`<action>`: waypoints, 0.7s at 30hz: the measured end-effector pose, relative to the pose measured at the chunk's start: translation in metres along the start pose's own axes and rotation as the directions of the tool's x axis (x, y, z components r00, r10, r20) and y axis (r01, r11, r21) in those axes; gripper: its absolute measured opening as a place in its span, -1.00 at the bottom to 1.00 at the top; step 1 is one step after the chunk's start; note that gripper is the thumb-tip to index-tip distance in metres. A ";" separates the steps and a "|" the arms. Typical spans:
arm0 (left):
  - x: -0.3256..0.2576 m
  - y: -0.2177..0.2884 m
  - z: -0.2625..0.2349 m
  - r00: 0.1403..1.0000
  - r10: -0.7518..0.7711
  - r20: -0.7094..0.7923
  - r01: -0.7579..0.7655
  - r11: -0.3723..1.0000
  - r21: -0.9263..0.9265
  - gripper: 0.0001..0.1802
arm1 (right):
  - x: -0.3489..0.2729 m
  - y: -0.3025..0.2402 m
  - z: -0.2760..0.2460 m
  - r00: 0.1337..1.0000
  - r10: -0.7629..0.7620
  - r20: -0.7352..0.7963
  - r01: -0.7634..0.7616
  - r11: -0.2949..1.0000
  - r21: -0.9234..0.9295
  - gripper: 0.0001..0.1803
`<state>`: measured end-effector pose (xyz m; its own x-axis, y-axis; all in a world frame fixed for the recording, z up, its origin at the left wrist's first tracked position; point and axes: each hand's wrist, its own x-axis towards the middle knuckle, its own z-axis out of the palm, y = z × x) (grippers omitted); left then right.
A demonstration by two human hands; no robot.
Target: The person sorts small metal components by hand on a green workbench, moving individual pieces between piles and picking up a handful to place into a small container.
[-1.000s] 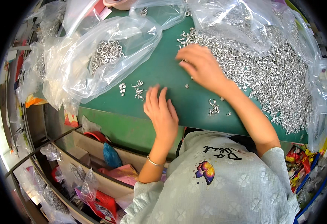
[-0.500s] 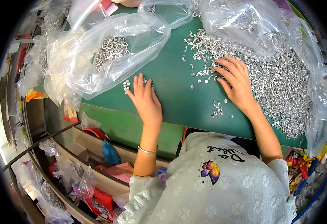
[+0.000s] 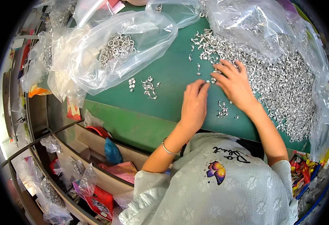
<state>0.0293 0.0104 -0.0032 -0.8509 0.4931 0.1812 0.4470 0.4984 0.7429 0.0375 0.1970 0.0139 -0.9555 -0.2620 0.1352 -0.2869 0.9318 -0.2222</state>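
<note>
Small groups of curved silver metal pieces (image 3: 148, 88) and blocky silver beads (image 3: 132, 84) lie apart on the green tabletop (image 3: 164, 108); the far larger silver heap (image 3: 284, 90) covers its right. The left hand (image 3: 193, 107) bunches its fingertips, any hold unclear; the right hand (image 3: 236, 86) arches, fingers parted, apparently holding nothing.
</note>
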 end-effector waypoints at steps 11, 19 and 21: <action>0.043 -0.020 -0.027 0.990 0.127 0.054 -0.138 0.891 0.433 -0.50 | -0.007 0.007 -0.009 0.911 0.211 -0.354 -0.169 0.975 0.147 -0.81; 0.009 -0.023 -0.025 0.998 -0.010 0.061 0.010 1.000 -0.005 -0.74 | -0.039 -0.003 -0.020 0.935 0.307 -0.180 -0.269 0.941 0.205 -0.73; 0.011 -0.016 -0.020 0.999 0.012 -0.043 -0.009 0.998 0.067 -0.67 | -0.024 -0.011 -0.016 0.936 0.264 -0.231 -0.223 0.956 0.191 -0.68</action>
<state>0.0071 -0.0063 -0.0008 -0.8566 0.4680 0.2175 0.4720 0.5402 0.6967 0.0643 0.1973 0.0283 -0.9548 0.0590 0.2914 -0.0747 0.9012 -0.4270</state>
